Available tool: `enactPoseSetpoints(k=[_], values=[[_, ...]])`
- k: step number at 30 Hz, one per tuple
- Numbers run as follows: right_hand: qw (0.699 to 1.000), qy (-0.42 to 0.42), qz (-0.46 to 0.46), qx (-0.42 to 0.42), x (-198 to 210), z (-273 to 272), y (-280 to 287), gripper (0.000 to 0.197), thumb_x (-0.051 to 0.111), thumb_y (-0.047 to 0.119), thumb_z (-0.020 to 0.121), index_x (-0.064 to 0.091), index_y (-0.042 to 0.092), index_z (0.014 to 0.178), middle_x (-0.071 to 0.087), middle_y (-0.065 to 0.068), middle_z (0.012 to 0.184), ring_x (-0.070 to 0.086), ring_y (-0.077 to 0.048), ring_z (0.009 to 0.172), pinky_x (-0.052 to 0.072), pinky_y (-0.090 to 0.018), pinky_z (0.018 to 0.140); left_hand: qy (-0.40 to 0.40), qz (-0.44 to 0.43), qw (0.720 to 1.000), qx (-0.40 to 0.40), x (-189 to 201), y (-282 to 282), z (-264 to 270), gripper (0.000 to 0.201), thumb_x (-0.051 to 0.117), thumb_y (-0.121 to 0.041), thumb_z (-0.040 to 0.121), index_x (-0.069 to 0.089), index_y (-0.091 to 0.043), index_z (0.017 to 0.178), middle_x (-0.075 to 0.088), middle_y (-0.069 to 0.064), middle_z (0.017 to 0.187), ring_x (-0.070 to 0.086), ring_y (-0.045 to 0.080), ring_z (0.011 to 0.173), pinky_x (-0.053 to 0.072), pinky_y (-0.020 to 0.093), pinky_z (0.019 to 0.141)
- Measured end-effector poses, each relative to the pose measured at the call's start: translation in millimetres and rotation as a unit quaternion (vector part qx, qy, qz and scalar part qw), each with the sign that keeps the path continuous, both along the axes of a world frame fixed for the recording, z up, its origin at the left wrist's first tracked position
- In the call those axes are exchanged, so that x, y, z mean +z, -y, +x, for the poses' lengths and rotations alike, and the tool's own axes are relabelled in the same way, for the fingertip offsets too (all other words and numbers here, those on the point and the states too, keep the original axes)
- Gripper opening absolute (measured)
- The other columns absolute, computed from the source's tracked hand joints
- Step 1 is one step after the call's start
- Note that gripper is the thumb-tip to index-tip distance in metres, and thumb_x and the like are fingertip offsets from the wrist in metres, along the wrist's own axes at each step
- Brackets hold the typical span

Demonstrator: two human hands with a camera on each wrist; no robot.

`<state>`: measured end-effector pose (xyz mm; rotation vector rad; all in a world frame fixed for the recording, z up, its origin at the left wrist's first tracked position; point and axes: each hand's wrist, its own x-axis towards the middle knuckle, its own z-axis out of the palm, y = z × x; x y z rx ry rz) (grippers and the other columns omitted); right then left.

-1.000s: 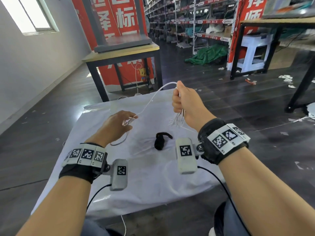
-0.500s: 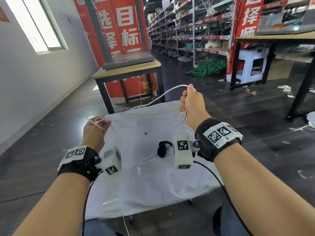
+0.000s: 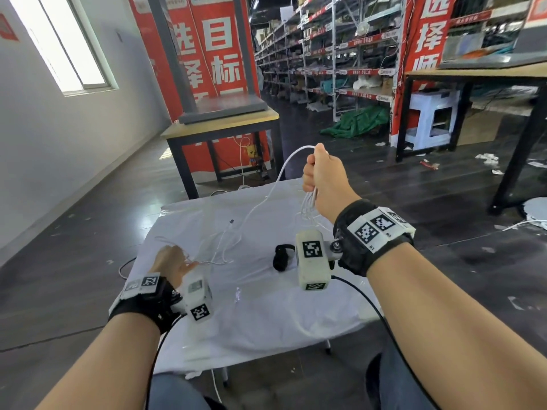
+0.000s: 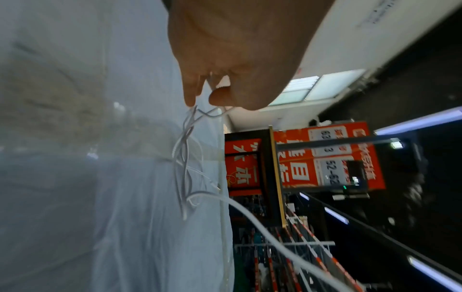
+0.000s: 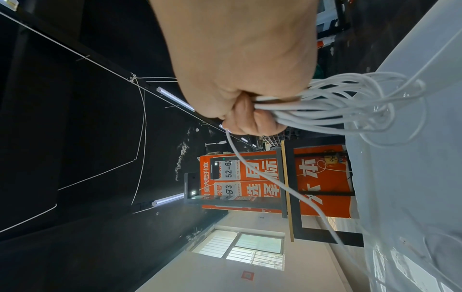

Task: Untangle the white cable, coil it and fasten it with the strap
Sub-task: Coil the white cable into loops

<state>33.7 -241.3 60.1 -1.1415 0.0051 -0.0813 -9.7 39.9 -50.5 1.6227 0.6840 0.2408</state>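
My right hand (image 3: 324,179) is fisted round a bunch of white cable (image 3: 268,194) loops, raised over the table (image 3: 266,321). My left hand (image 3: 173,263) pinches a strand, low left. The black strap (image 3: 281,257) lies between them.

Warehouse floor, from where I'm watching.
I see long aisles of stocked metal shelves (image 3: 340,63), red banners (image 3: 207,54) with Chinese characters, a dark littered floor (image 3: 414,187), and work tables (image 3: 222,131).

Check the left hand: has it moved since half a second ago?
Yes. The left hand has dropped from off the table's left edge back over the cloth, nearer the strap, with cable at its fingertips.
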Motion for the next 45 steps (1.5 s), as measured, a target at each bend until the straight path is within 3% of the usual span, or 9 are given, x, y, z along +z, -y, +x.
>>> enactPoseSetpoints(k=[3, 6, 9, 15, 20, 27, 30, 41, 45], values=[[0.999, 0.002, -0.018, 0.029, -1.6, -3.7, -5.4, 0.039, 0.031, 0.029, 0.103, 0.036, 0.016, 0.068, 0.025, 0.01, 0.035, 0.019, -0.007, 0.029, 0.018, -0.016, 0.033, 0.045, -0.028, 0.992, 0.11, 9.9, 2.6, 1.9, 0.035, 0.042, 0.0, 0.094, 0.046, 0.007, 0.128, 0.046, 0.022, 0.136, 0.056, 0.015, 0.093, 0.05, 0.012, 0.067], [0.998, 0.0, -0.044, 0.046, -5.3, -7.0, -8.9, 0.039, 0.03, 0.027, 0.103, 0.037, 0.016, 0.067, 0.026, 0.011, 0.036, 0.02, -0.007, 0.03, 0.018, -0.017, 0.034, 0.079, 0.102, 0.981, 0.145, 21.9, 2.5, -0.3, 0.044, 0.034, 0.002, 0.091, 0.039, -0.002, 0.134, 0.034, 0.015, 0.144, 0.04, 0.031, 0.128, 0.035, 0.038, 0.103], [0.996, -0.005, -0.067, 0.056, -8.7, -10.5, -12.2, 0.037, 0.029, 0.026, 0.103, 0.037, 0.016, 0.068, 0.025, 0.011, 0.036, 0.02, -0.007, 0.031, 0.018, -0.018, 0.035, 0.114, 0.171, 0.971, 0.121, 39.1, 13.2, -7.0, 0.073, 0.031, 0.009, 0.086, 0.012, -0.017, 0.152, 0.009, 0.004, 0.159, 0.014, 0.026, 0.145, 0.015, 0.044, 0.116], [0.993, -0.007, -0.082, 0.089, -8.5, -16.0, -24.4, 0.039, 0.03, 0.027, 0.104, 0.036, 0.017, 0.066, 0.025, 0.01, 0.036, 0.019, -0.007, 0.031, 0.018, -0.018, 0.035, 0.164, 0.245, 0.945, -0.14, 57.8, 38.0, -9.5, 0.05, 0.038, 0.011, 0.092, 0.052, -0.019, 0.129, 0.054, 0.001, 0.133, 0.053, 0.017, 0.12, 0.043, 0.021, 0.086], [0.995, -0.005, -0.067, 0.079, -5.3, -16.6, -27.1, 0.039, 0.03, 0.026, 0.103, 0.037, 0.016, 0.067, 0.026, 0.01, 0.036, 0.02, -0.007, 0.03, 0.018, -0.018, 0.035, 0.065, 0.212, 0.901, -0.373, 46.5, 61.9, -14.9, 0.031, 0.046, -0.032, 0.099, 0.062, -0.013, 0.117, 0.065, -0.001, 0.117, 0.065, 0.015, 0.104, 0.049, 0.029, 0.093], [1.0, -0.004, -0.004, -0.001, -8.4, -10.0, -20.0, 0.039, 0.031, 0.031, 0.103, 0.037, 0.016, 0.068, 0.027, 0.011, 0.036, 0.021, -0.007, 0.03, 0.019, -0.018, 0.035, -0.119, 0.438, 0.785, -0.42, 0.9, 24.7, -14.4, 0.024, 0.067, -0.024, 0.088, 0.066, -0.02, 0.112, 0.062, -0.007, 0.101, 0.057, 0.008, 0.095, 0.037, 0.002, 0.069], [1.0, -0.015, 0.004, -0.009, -13.9, -8.8, -20.4, 0.036, 0.03, 0.03, 0.104, 0.037, 0.015, 0.071, 0.027, 0.011, 0.036, 0.021, -0.007, 0.03, 0.019, -0.018, 0.034, -0.119, 0.465, 0.784, -0.394, -8.6, 16.8, -13.8, 0.031, 0.07, -0.015, 0.083, 0.065, -0.019, 0.113, 0.061, -0.005, 0.098, 0.054, 0.009, 0.086, 0.036, 0.0, 0.063], [0.997, -0.044, 0.047, -0.043, -27.7, -1.6, -15.3, 0.036, 0.031, 0.03, 0.103, 0.039, 0.015, 0.072, 0.03, 0.011, 0.033, 0.023, -0.007, 0.029, 0.021, -0.017, 0.034, -0.132, 0.462, 0.792, -0.377, -19.1, 15.3, -12.3, 0.025, 0.071, -0.036, 0.083, 0.059, -0.024, 0.101, 0.061, -0.01, 0.09, 0.055, 0.005, 0.078, 0.038, 0.011, 0.064], [0.996, -0.042, 0.055, -0.052, -28.3, -1.2, -14.0, 0.036, 0.031, 0.03, 0.103, 0.038, 0.014, 0.072, 0.029, 0.011, 0.033, 0.022, -0.007, 0.029, 0.021, -0.017, 0.034, -0.129, 0.486, 0.786, -0.359, -18.4, 16.9, -9.7, 0.018, 0.06, -0.032, 0.092, 0.059, -0.022, 0.106, 0.062, -0.006, 0.088, 0.06, 0.018, 0.088, 0.037, 0.02, 0.071]])
